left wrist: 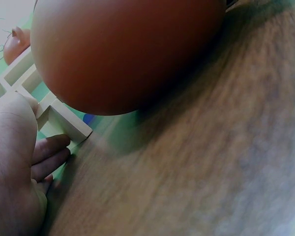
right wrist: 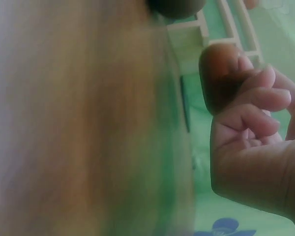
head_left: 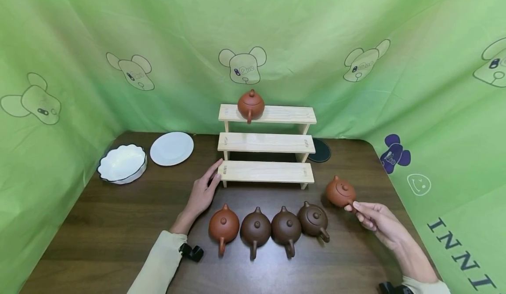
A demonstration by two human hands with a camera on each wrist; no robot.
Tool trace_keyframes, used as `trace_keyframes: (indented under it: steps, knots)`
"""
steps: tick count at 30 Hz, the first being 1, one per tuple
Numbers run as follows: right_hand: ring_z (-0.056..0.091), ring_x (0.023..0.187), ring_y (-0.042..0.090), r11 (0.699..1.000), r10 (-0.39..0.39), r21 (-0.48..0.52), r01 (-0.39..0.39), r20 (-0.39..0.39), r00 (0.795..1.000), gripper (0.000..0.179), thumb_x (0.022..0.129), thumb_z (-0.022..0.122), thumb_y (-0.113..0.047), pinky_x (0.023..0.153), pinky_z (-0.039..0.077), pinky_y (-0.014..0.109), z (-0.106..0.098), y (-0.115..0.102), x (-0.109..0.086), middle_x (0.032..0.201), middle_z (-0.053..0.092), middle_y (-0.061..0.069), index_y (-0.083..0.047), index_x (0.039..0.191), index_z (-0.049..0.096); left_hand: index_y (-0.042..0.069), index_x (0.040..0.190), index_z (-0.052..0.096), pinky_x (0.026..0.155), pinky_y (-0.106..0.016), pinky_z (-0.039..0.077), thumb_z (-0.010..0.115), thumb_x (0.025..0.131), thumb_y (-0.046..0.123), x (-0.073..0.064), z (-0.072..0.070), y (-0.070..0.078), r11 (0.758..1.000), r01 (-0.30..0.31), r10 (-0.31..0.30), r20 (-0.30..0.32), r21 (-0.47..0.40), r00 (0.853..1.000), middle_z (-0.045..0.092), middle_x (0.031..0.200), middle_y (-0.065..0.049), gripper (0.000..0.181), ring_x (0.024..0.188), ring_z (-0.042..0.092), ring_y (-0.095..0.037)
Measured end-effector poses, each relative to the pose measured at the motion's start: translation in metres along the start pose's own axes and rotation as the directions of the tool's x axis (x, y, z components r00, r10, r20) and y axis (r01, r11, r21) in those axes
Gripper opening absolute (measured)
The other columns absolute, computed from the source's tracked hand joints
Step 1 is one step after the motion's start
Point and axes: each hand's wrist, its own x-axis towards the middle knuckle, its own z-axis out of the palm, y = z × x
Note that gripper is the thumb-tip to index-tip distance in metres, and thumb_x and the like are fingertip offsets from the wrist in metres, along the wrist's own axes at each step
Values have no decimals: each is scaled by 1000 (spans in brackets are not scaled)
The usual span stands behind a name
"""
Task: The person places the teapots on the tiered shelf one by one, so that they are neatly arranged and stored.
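Note:
My right hand (head_left: 381,223) pinches the handle of a small reddish-brown clay teapot (head_left: 341,192), its spout pointing away. The right wrist view shows this teapot (right wrist: 220,73) held off the table, fingers curled at its handle. With fingers extended, my left hand (head_left: 202,194) touches the left end of the lowest step on a three-step wooden stand (head_left: 266,172). A reddish teapot (head_left: 251,105) sits on the top step. In front of the stand, another reddish teapot (head_left: 223,226) and several dark brown teapots (head_left: 255,228) stand in a row, handles toward me.
On the left of the brown table (head_left: 118,223) are a scalloped white bowl (head_left: 122,164) and a flat white plate (head_left: 171,149). A dark round mat (head_left: 320,150) lies partly behind the stand's right side. Green printed curtain (head_left: 189,30) encloses the back and sides.

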Motion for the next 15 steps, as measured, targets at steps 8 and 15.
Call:
trace_keyframes:
  steps: [8,15]
  knots:
    - [22,58,9,993,-44,109,54,-86,995,47,120,46,-9,59,5,39,20,-22,11,82,74,-15,-20,108,90,18,165,56,99,-54,53,55,119,32,1,-1,10,1000,28,-28,-6,-9,1000,75,136,-15,48,106,68,-27]
    - [22,57,10,992,-62,107,70,-76,995,48,120,45,-9,59,2,40,31,-35,20,75,68,-15,-21,108,90,21,167,53,98,-48,53,55,120,32,2,-1,2,997,71,-71,29,4,997,76,131,-9,49,100,65,-23]
